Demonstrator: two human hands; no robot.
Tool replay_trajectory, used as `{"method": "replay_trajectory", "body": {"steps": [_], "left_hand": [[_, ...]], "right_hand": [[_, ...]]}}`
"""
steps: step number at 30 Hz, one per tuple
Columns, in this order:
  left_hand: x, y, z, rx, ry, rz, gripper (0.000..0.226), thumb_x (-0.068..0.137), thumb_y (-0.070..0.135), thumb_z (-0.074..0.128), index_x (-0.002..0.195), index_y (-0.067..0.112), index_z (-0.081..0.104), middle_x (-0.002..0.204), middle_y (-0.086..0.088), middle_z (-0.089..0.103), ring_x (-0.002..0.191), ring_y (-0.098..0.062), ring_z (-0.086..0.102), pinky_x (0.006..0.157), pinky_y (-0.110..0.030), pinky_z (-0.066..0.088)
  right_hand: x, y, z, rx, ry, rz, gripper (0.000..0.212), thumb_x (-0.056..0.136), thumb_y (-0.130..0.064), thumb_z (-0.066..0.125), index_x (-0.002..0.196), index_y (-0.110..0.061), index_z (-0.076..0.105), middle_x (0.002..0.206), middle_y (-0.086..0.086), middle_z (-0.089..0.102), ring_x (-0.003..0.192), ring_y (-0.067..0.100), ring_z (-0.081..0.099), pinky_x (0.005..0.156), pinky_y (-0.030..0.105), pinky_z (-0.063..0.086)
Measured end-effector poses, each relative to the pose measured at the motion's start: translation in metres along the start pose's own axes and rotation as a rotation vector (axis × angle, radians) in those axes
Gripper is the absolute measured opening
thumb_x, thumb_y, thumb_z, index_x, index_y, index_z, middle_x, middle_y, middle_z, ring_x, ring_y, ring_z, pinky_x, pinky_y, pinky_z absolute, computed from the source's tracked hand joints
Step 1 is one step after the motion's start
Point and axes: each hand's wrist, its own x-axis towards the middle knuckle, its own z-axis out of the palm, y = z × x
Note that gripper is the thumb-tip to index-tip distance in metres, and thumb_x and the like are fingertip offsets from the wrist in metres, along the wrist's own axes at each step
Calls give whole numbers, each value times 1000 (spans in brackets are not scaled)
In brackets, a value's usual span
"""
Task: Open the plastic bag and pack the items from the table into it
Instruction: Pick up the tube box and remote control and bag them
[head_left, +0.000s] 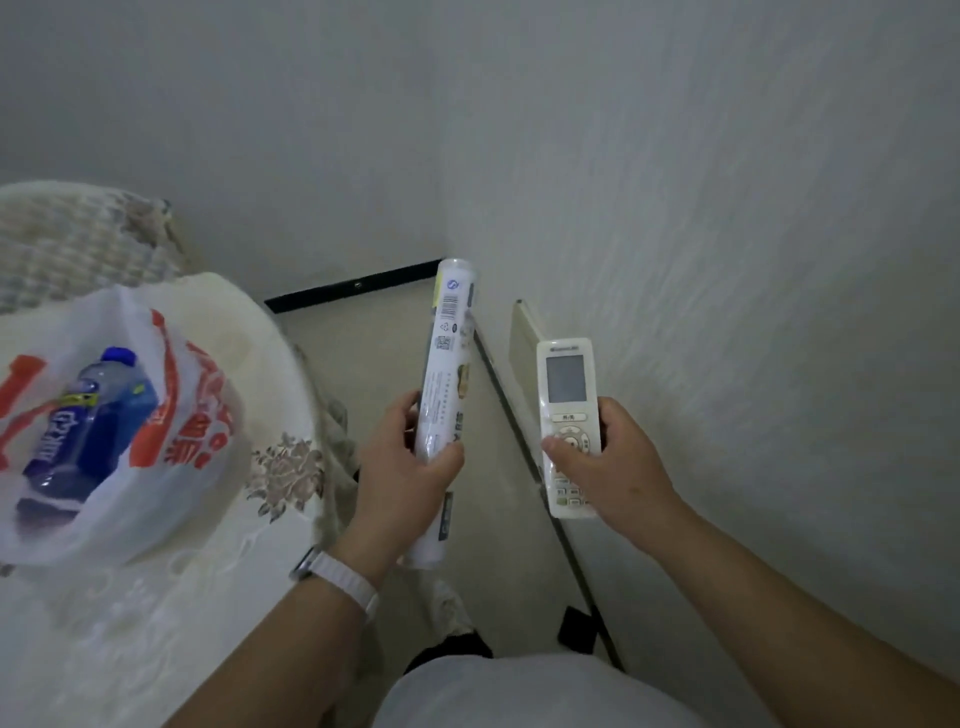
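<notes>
With left hand (410, 467) clamped on tube (441, 395) and right hand (613, 457) clamped on remote (569, 415), swing left to open bag (130, 426) on counter (218, 571), slide tube in lengthwise beside bottle (88, 421), then remote.

Little print here can actually be read. The white plastic bag (171, 415) on the table at the left carries large red Chinese characters, too creased to make out, and the blue label of the bottle (88, 415) lying inside it has white lettering that is also unclear. The white tube (444, 364) in the left hand shows a barcode, a QR code and a recycling triangle with fine unreadable print, and the remote control (569, 415) in the right hand has a blank grey screen and tiny illegible button labels.
</notes>
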Motion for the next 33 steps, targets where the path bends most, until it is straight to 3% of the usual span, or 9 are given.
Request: {"method": "replay_trajectory", "body": {"steps": [3, 7, 13, 19, 23, 29, 33], "left_hand": [[53, -2, -22, -37, 21, -21, 60, 82, 19, 74, 129, 42, 45, 108, 23, 59, 89, 7, 62, 72, -24, 58], [109, 0, -59, -38, 69, -13, 60, 84, 17, 72, 129, 40, 40, 107, 24, 56, 88, 11, 59, 63, -10, 52], [153, -20, -108, -37, 245, -94, 65, 84, 22, 72, 140, 34, 42, 106, 27, 56, 91, 5, 61, 73, -28, 59], [184, -42, -139, -98, 395, -211, 62, 87, 13, 70, 137, 32, 40, 108, 21, 54, 88, 4, 61, 60, -12, 52], [209, -47, -164, -97, 581, -277, 59, 86, 8, 71, 130, 35, 43, 108, 21, 55, 89, 16, 58, 61, -8, 50], [249, -44, -196, -50, 891, -382, 62, 84, 16, 75, 134, 39, 47, 117, 23, 58, 101, 3, 61, 68, -19, 57], [256, -37, -216, 6, 1076, -423, 61, 84, 16, 76, 133, 40, 47, 120, 19, 59, 100, 8, 61, 70, -15, 55]], "right_hand": [[46, -33, 23, -55, -25, -19, 23, 86, -25, 72, 94, -37, 54, 88, -12, 67, 75, -7, 65, 57, 11, 46], [102, -71, 59, -62, -42, -71, 23, 86, -23, 73, 92, -35, 55, 86, -11, 67, 71, -6, 65, 55, 11, 46], [166, -100, 120, -84, -231, -99, 21, 86, -23, 73, 98, -30, 58, 85, -9, 69, 72, -3, 66, 58, 14, 48], [239, -119, 179, -141, -423, -151, 24, 86, -25, 73, 102, -31, 57, 89, -10, 69, 75, 0, 68, 61, 17, 50], [295, -137, 226, -139, -608, -172, 23, 86, -26, 72, 103, -32, 56, 90, -10, 69, 76, 2, 68, 62, 19, 51], [373, -179, 284, -158, -880, -239, 21, 86, -24, 72, 96, -32, 56, 89, -9, 69, 76, 3, 67, 62, 21, 51], [410, -199, 317, -185, -1039, -269, 22, 86, -23, 73, 99, -30, 57, 92, -8, 69, 81, 7, 68, 67, 26, 54]]}}
